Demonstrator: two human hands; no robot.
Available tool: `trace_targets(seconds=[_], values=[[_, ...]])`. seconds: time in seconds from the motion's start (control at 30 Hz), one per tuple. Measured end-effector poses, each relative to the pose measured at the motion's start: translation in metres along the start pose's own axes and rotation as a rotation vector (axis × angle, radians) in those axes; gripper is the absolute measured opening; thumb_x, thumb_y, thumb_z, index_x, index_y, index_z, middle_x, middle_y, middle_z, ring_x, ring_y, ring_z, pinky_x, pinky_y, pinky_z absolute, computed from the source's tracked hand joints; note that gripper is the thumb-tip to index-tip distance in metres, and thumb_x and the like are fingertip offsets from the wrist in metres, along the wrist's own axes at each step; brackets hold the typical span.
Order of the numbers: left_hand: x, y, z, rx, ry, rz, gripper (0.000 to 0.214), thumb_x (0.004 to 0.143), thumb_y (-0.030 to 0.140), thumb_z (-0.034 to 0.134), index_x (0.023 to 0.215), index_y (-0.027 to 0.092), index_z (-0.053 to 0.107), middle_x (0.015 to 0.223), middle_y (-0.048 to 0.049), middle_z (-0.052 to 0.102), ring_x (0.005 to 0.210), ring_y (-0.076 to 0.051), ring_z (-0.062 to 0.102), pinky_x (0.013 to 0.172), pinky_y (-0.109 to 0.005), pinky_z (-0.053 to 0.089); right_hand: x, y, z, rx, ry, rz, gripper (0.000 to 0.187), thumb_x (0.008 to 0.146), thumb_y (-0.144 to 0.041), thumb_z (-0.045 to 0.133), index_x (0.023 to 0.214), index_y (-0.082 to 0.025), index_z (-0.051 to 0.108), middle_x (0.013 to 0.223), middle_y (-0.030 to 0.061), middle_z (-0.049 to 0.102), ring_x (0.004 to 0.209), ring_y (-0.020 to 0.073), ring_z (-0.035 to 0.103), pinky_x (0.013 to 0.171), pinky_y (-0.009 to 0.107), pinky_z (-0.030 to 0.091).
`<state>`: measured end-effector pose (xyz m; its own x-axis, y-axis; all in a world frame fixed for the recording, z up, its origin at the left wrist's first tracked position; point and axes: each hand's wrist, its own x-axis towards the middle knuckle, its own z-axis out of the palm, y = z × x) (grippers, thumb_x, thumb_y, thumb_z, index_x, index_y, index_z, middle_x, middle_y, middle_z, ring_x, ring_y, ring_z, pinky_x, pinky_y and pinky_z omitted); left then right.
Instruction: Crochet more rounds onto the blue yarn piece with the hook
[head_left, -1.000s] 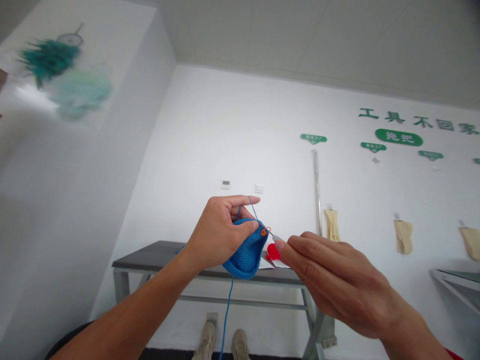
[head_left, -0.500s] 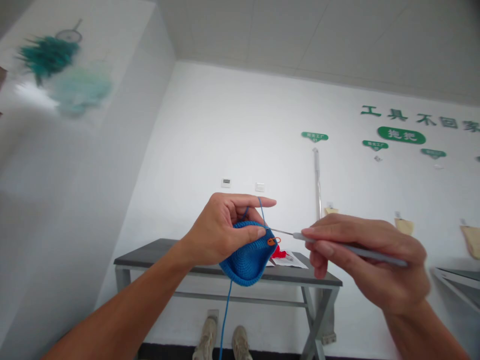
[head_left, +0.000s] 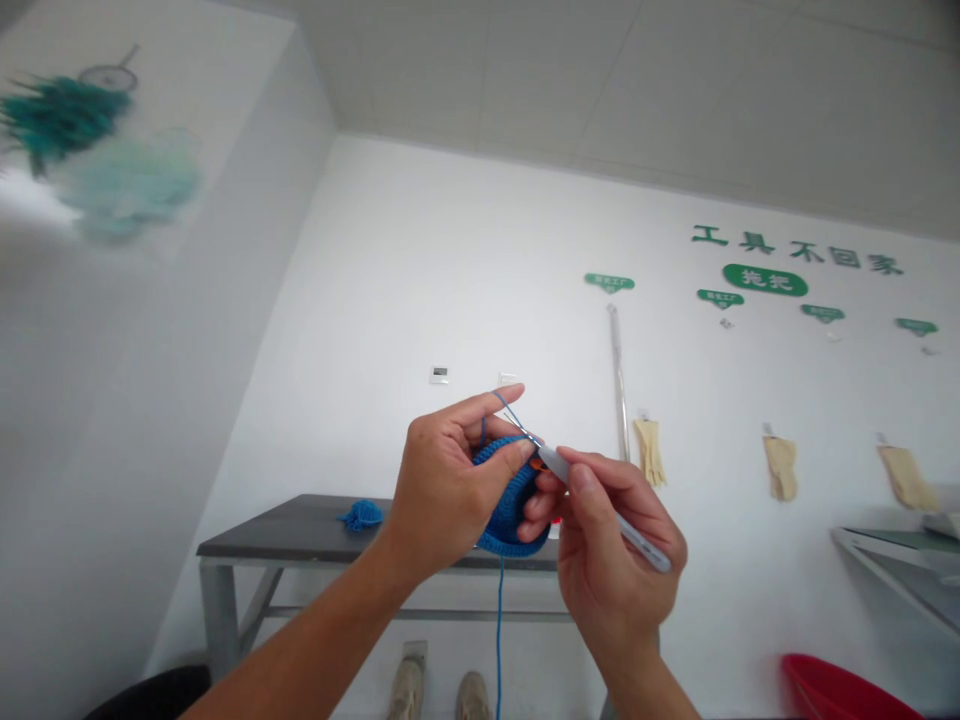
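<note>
My left hand (head_left: 461,465) pinches the rim of a blue crochet piece (head_left: 512,515), thumb in front. Blue yarn loops over its raised index finger, and a strand of yarn (head_left: 499,630) hangs down below the piece. Held like a pen in my right hand (head_left: 611,530) is a crochet hook (head_left: 643,545) with a grey handle. Its thin metal shaft reaches the rim by my left thumb, with the tip up near the yarn. An orange stitch marker (head_left: 538,464) sits on the rim, partly hidden by my right hand's fingers.
Behind the hands stands a dark table (head_left: 300,525) with a blue yarn bundle (head_left: 364,515) on it. Gloves (head_left: 782,468) and a metal pole (head_left: 619,380) hang on the wall. A red tub (head_left: 840,690) is at lower right, a black bin (head_left: 154,695) at lower left.
My right hand has moved left, bringing the hook up to the crochet piece and tilting its tip upward. The view has shifted, so the blue yarn bundle and red tub now show.
</note>
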<state>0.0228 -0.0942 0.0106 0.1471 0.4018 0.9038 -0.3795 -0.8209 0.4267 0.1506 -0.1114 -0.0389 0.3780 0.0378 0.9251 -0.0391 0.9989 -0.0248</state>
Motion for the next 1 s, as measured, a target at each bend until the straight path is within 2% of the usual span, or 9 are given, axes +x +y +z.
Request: trace_targets(seconds=[0.1, 0.23, 0.33, 0.4, 0.53, 0.67, 0.73, 0.87, 1.0], values=[[-0.001, -0.004, 0.003, -0.101, 0.024, -0.008, 0.050, 0.082, 0.018, 0.085, 0.131, 0.008, 0.077, 0.085, -0.0048, 0.085, 0.073, -0.015, 0.076, 0.069, -0.023, 0.061, -0.009, 0.005, -0.002, -0.217, -0.002, -0.158, 0.019, 0.101, -0.015, 0.067, 0.110, -0.025, 0.081, 0.083, 0.0004, 0.078, 0.059, 0.0129, 0.076, 0.052, 0.023, 0.065], [-0.001, -0.008, 0.005, -0.199, 0.036, -0.032, 0.045, 0.080, 0.015, 0.087, 0.124, 0.009, 0.080, 0.083, -0.0058, 0.086, 0.074, -0.014, 0.076, 0.070, -0.020, 0.061, -0.015, 0.008, -0.005, -0.532, -0.064, -0.436, 0.038, 0.096, -0.002, 0.066, 0.123, -0.026, 0.077, 0.096, 0.0028, 0.078, 0.069, 0.0126, 0.077, 0.060, 0.024, 0.066], [0.000, -0.010, 0.004, -0.302, 0.012, -0.065, 0.042, 0.080, 0.015, 0.089, 0.121, 0.013, 0.081, 0.083, -0.0062, 0.086, 0.068, -0.013, 0.073, 0.060, -0.020, 0.059, -0.017, 0.010, -0.003, -0.728, -0.042, -0.673, 0.046, 0.092, 0.002, 0.069, 0.130, -0.024, 0.075, 0.106, 0.0073, 0.080, 0.079, 0.0156, 0.078, 0.067, 0.027, 0.069], [0.000, -0.010, 0.001, -0.396, -0.038, -0.109, 0.042, 0.079, 0.017, 0.092, 0.120, 0.014, 0.081, 0.085, -0.0073, 0.086, 0.063, -0.013, 0.072, 0.052, -0.020, 0.057, -0.018, 0.012, -0.002, -0.782, -0.015, -0.750, 0.047, 0.092, 0.001, 0.070, 0.131, -0.024, 0.075, 0.107, 0.0082, 0.080, 0.084, 0.0182, 0.078, 0.070, 0.030, 0.070], [0.001, -0.003, -0.006, -0.534, -0.142, -0.179, 0.041, 0.074, 0.017, 0.096, 0.113, 0.015, 0.083, 0.081, -0.0083, 0.085, 0.057, -0.014, 0.071, 0.049, -0.022, 0.058, -0.015, 0.011, -0.005, -0.677, -0.071, -0.719, 0.051, 0.093, -0.001, 0.071, 0.134, -0.030, 0.074, 0.108, 0.0064, 0.081, 0.083, 0.0194, 0.079, 0.066, 0.032, 0.070], [0.004, 0.006, -0.015, -0.503, -0.165, -0.183, 0.039, 0.074, 0.013, 0.096, 0.112, 0.015, 0.085, 0.079, -0.0082, 0.084, 0.071, -0.017, 0.078, 0.065, -0.023, 0.063, -0.006, -0.001, -0.015, -0.496, -0.243, -0.562, 0.052, 0.093, 0.001, 0.069, 0.133, -0.030, 0.075, 0.111, 0.0063, 0.080, 0.080, 0.0181, 0.078, 0.063, 0.031, 0.071], [0.005, 0.009, -0.020, -0.456, -0.177, -0.189, 0.042, 0.072, 0.014, 0.097, 0.112, 0.015, 0.086, 0.078, -0.0072, 0.083, 0.073, -0.018, 0.078, 0.068, -0.024, 0.063, 0.001, -0.009, -0.020, -0.430, -0.339, -0.492, 0.052, 0.093, 0.003, 0.068, 0.133, -0.028, 0.076, 0.111, 0.0061, 0.079, 0.078, 0.0165, 0.078, 0.060, 0.029, 0.070], [0.006, 0.017, -0.027, -0.340, -0.211, -0.190, 0.044, 0.069, 0.018, 0.099, 0.112, 0.017, 0.086, 0.071, -0.0008, 0.076, 0.066, -0.013, 0.072, 0.062, -0.020, 0.058, 0.016, -0.023, -0.027, -0.393, -0.472, -0.446, 0.052, 0.092, 0.006, 0.067, 0.133, -0.026, 0.076, 0.113, 0.0059, 0.077, 0.079, 0.0152, 0.079, 0.061, 0.027, 0.071], [0.009, 0.025, -0.031, -0.259, -0.240, -0.215, 0.045, 0.068, 0.018, 0.100, 0.111, 0.016, 0.086, 0.071, 0.0013, 0.074, 0.063, -0.011, 0.070, 0.056, -0.016, 0.054, 0.027, -0.033, -0.030, -0.373, -0.548, -0.443, 0.051, 0.091, 0.007, 0.068, 0.131, -0.024, 0.077, 0.110, 0.0053, 0.076, 0.076, 0.0138, 0.079, 0.063, 0.026, 0.070]])
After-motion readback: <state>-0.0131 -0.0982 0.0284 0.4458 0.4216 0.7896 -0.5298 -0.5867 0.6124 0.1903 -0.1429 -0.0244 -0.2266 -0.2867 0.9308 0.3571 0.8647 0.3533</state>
